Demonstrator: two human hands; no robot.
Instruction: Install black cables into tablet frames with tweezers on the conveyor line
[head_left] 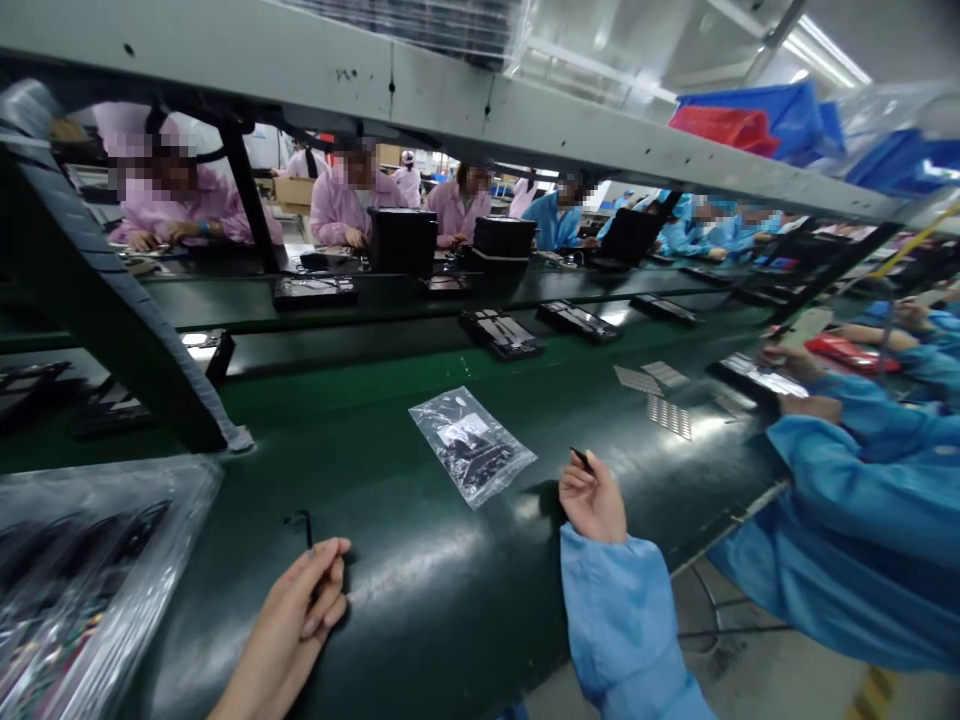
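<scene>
Head view: the person's left hand [300,610] is reaching over the green table [420,620], its grip closing thumb against forefinger on a thin black hooked strip [308,528]. The strip is poking up past the fingertips, its hooked end pointing left, clear of the clear plastic tray [191,490] at the near left, where dark cable-like items are showing through film. The right hand [598,500], coming out of a blue sleeve [619,610], is pinching a small black piece [580,459] between thumb and fingers; exact shape I can't tell. Between the hands, a bit farther off, a clear zip bag [472,447] is lying flat, black parts and a white label showing inside. Right of it, perforated sheets [669,417] are lying near a co-worker in blue [862,470], who is handling a flat black unit [761,378]. More black units [501,332] are sitting along the far side. Behind them, people in pink and blue are working. Overhead, a shelf [450,95] is carrying blue and red bins [724,130].
</scene>
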